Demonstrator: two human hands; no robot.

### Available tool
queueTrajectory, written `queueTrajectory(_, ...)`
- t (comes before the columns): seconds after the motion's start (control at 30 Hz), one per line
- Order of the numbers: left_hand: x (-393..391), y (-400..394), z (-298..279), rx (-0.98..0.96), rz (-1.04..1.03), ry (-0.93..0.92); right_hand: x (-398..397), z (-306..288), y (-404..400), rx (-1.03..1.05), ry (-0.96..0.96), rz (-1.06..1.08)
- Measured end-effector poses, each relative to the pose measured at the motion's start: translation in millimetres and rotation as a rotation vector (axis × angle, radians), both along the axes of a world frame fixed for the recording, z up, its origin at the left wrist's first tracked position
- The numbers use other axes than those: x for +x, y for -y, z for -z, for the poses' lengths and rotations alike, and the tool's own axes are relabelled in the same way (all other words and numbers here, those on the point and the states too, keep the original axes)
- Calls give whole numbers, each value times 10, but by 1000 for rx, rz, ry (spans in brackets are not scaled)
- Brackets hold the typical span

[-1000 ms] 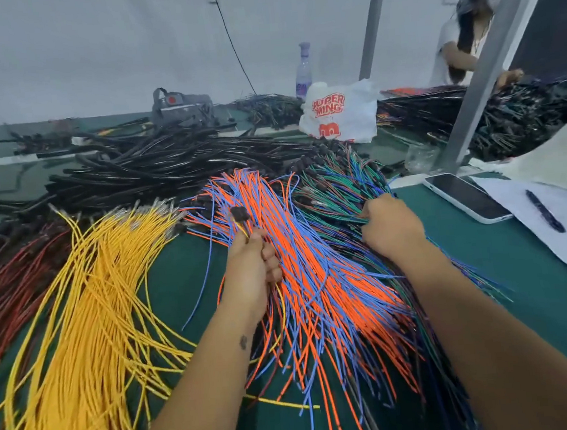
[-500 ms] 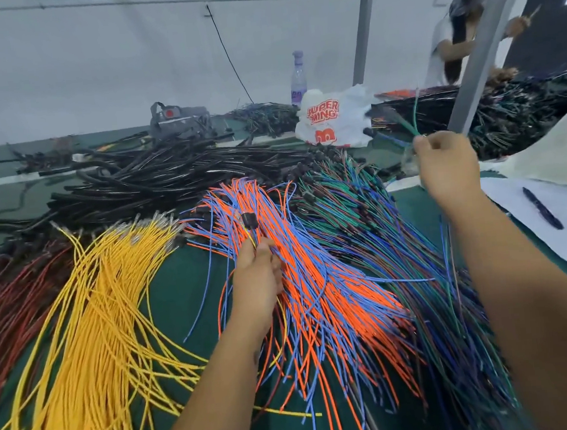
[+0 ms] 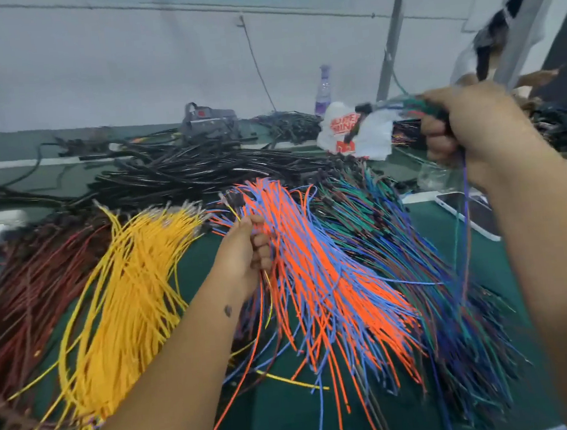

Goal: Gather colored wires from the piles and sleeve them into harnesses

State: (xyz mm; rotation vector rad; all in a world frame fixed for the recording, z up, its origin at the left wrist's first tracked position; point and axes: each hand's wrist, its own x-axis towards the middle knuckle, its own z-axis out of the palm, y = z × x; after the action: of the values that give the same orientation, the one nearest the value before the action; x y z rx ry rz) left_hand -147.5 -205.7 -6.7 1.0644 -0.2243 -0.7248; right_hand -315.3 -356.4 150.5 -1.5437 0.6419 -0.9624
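Note:
Piles of wires lie fanned on the green table (image 3: 293,416): dark red wires (image 3: 25,299) at the left, yellow wires (image 3: 124,297), orange and blue wires (image 3: 318,273) in the middle, green, blue and dark wires (image 3: 412,255) at the right. My left hand (image 3: 244,249) grips a few wires at the top of the orange and blue pile. My right hand (image 3: 466,123) is raised at the upper right and grips a small bunch of green and blue wires (image 3: 399,105); their ends trail down to the pile.
A heap of black cables (image 3: 196,171) lies behind the piles. A white plastic bag (image 3: 354,133), a bottle (image 3: 323,89) and a grey tool (image 3: 208,118) stand at the back. A phone (image 3: 470,212) lies at the right. Another person (image 3: 487,56) sits beyond a metal post (image 3: 525,18).
My right hand has pulled a bunch of green and blue wires out of the right pile and lifted it up to the right. My left hand has stayed on the orange and blue pile.

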Motion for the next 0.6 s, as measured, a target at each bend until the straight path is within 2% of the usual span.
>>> queueTrajectory(0.17, 348, -509, -335, -200, 4, -102, 729, 68, -730, 118, 215, -243)
queueTrajectory(0.3, 621, -962, -369, -234, -39, -79, 1353, 417, -1338, 396, 413, -474)
queueTrajectory(0.47, 787, -1177, -86, -183, -156, -62, 1747, 1163, -1637, 535, 338, -495)
queueTrajectory(0.6, 775, -1032, 87, -160, -154, -51, 1813, 1736, -1649, 398, 211, -409)
